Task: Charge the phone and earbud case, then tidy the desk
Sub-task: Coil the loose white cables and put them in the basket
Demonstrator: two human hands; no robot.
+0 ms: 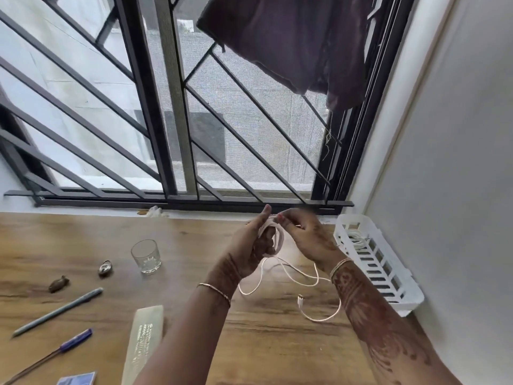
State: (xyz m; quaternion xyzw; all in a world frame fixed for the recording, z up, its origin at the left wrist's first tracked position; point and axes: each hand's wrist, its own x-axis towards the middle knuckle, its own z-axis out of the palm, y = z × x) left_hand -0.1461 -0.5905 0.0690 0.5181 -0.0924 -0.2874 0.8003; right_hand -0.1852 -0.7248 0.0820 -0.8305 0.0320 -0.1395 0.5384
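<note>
Fingers [265, 218] of the left hand [247, 248] curl through a coil of white cable [278, 240], holding it. Just beside them, the right hand [308, 237] pinches a strand at the coil's top. The loose end trails below onto the wooden surface [263, 343]. A white basket [388, 276] lies to the right and a glass [146, 255] well to the left.

This looks like a room in a home. A wooden desk [83, 237] stands against a barred, mesh-screened window [144, 107], where a dark cloth [291, 43] hangs. On the desk are a drinking glass [146, 256], pens [58, 311], a small padlock [105, 268] and a white plastic basket [410, 301] by the plain wall.
</note>
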